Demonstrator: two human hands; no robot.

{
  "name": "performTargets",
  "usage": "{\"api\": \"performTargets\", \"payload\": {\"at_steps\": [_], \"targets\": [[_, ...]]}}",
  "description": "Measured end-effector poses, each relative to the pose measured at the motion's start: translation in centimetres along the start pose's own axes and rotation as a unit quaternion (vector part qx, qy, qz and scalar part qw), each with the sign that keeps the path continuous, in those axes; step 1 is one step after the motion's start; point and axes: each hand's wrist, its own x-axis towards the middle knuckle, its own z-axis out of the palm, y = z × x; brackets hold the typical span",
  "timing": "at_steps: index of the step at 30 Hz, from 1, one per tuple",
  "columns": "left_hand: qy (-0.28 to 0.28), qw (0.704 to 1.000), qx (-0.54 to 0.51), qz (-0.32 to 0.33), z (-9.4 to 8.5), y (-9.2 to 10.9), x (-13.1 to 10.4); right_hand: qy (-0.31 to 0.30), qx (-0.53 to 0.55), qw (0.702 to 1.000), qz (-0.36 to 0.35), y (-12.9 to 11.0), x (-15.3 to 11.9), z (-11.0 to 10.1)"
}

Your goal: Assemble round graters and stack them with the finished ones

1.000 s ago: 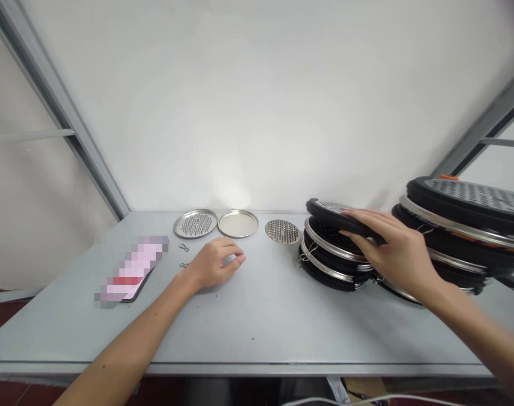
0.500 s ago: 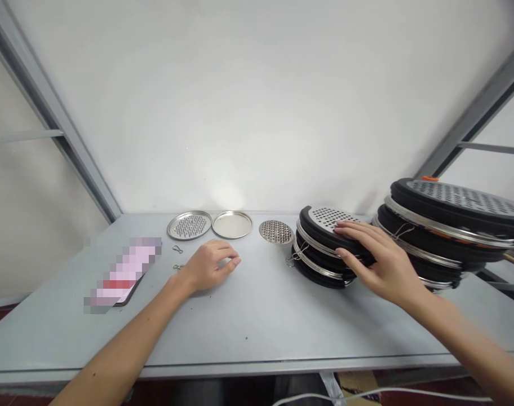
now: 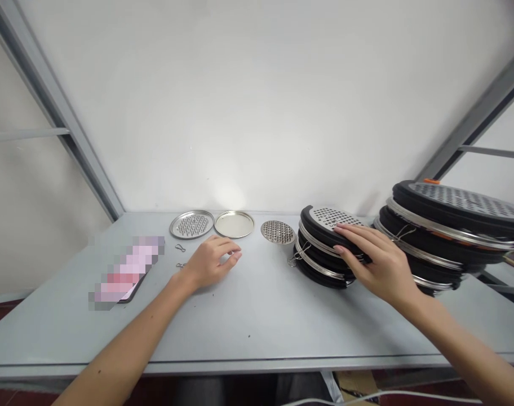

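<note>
My right hand (image 3: pixel 381 262) lies over the near right edge of a short stack of black-rimmed round graters (image 3: pixel 324 234), fingers stretched across the perforated metal top and thumb lower at the rim. My left hand (image 3: pixel 215 259) rests on the table, loosely curled, with a gap between thumb and fingers and nothing visible in it. Beyond it lie a round metal grater plate (image 3: pixel 193 224) and a shallow metal disc (image 3: pixel 234 224). A loose grater disc (image 3: pixel 278 232) sits left of the stack. Two small wire clips lie near my left wrist, one clip (image 3: pixel 180 248) fully visible.
Behind my right hand stands a taller stack of black-rimmed graters (image 3: pixel 455 225), with an orange piece (image 3: pixel 431 181) at its back. A blurred-out phone (image 3: pixel 130 268) lies at the left of the grey table (image 3: pixel 257 321). Metal frame posts rise on both sides against a pale wall.
The view has shifted slightly. My right hand stays on the short stack, its fingers a little closer together. My left hand keeps its place on the table.
</note>
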Motion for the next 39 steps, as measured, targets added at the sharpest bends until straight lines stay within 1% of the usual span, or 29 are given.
{"api": "performTargets", "payload": {"at_steps": [3, 5, 7, 8, 9, 11, 14, 15, 17, 19, 22, 26, 29, 32, 35, 39], "targets": [[0.011, 1.0, 0.008, -0.011, 0.1, -0.3, 0.0, 0.001, 0.002, 1.0, -0.007, 0.1, 0.1, -0.3], [0.017, 0.999, 0.012, -0.025, 0.2, -0.6, 0.0, 0.026, -0.006, 1.0, -0.008, -0.6, 0.1, -0.4], [0.022, 0.999, 0.015, -0.039, 0.5, -1.0, 0.0, 0.071, -0.012, 0.997, -0.019, -2.1, 0.0, -0.3], [0.023, 0.999, 0.016, -0.045, 0.6, -1.1, -0.1, 0.09, -0.006, 0.995, -0.036, -3.2, 0.0, 0.0], [0.025, 0.998, 0.017, -0.048, 0.7, -1.3, -0.1, 0.095, 0.01, 0.994, -0.061, -4.4, 0.0, 0.5], [0.026, 0.998, 0.017, -0.054, 1.0, -1.7, -0.1, 0.062, 0.067, 0.988, -0.123, -7.0, 0.2, 2.1], [0.023, 0.998, 0.011, -0.061, 1.3, -2.2, -0.2, -0.013, 0.152, 0.973, -0.171, -10.4, 1.6, 5.5], [0.023, 0.998, 0.01, -0.063, 1.4, -2.3, -0.2, -0.051, 0.182, 0.967, -0.17, -11.2, 2.2, 6.8], [0.02, 0.998, 0.01, -0.063, 1.5, -2.5, -0.2, -0.117, 0.233, 0.957, -0.129, -12.1, 3.7, 9.3], [0.013, 0.998, 0.016, -0.066, 1.7, -2.8, -0.2, -0.147, 0.261, 0.952, -0.069, -12.3, 4.9, 11.5], [0.0, 0.996, 0.034, -0.087, 1.8, -3.1, -0.2, -0.155, 0.247, 0.956, -0.002, -11.7, 5.7, 13.9], [-0.002, 0.993, 0.043, -0.107, 2.1, -3.2, -0.2, -0.15, 0.195, 0.967, 0.066, -10.7, 5.1, 15.4], [0.008, 0.994, 0.042, -0.105, 2.3, -3.0, -0.2, -0.173, 0.168, 0.965, 0.103, -10.4, 4.3, 15.8], [0.028, 0.994, 0.043, -0.1, 2.4, -2.7, -0.1, -0.21, 0.141, 0.961, 0.111, -10.4, 3.8, 15.8], [0.034, 0.993, 0.052, -0.101, 2.5, -2.6, 0.0, -0.245, 0.117, 0.959, 0.084, -10.4, 3.6, 15.7], [0.021, 0.993, 0.069, -0.098, 2.8, -2.9, 0.3, -0.287, 0.108, 0.951, 0.04, -10.6, 3.6, 15.2]]}}
